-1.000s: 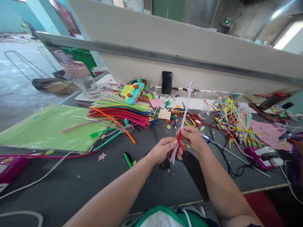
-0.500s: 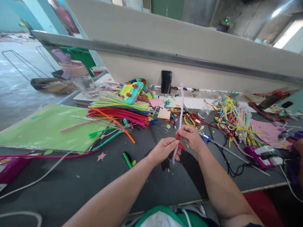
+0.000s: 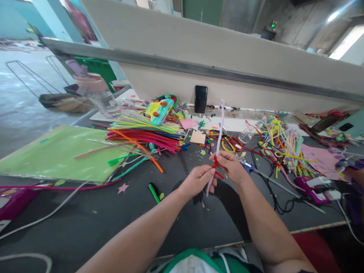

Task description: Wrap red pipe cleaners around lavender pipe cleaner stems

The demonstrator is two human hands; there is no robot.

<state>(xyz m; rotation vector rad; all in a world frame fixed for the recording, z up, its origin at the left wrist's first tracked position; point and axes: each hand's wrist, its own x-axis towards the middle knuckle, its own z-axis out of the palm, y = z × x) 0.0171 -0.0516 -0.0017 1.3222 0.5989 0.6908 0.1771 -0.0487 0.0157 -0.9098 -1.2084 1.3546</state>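
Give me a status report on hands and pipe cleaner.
Left hand, right hand both pinching lilac pipe cleaner, upright. Red piece at the pinch. Cluttered table beneath.

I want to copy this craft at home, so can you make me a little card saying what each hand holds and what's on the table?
Left hand: pinches the lower part of an upright lilac fuzzy pipe cleaner
Right hand: grips the same stem, where a short red pipe cleaner piece sits on it
Behind the hands: heap of straight coloured pipe cleaners; black phone standing up
Left side: flat light green sheet in clear wrap
Right side: purple glue gun
Surface: dark grey table
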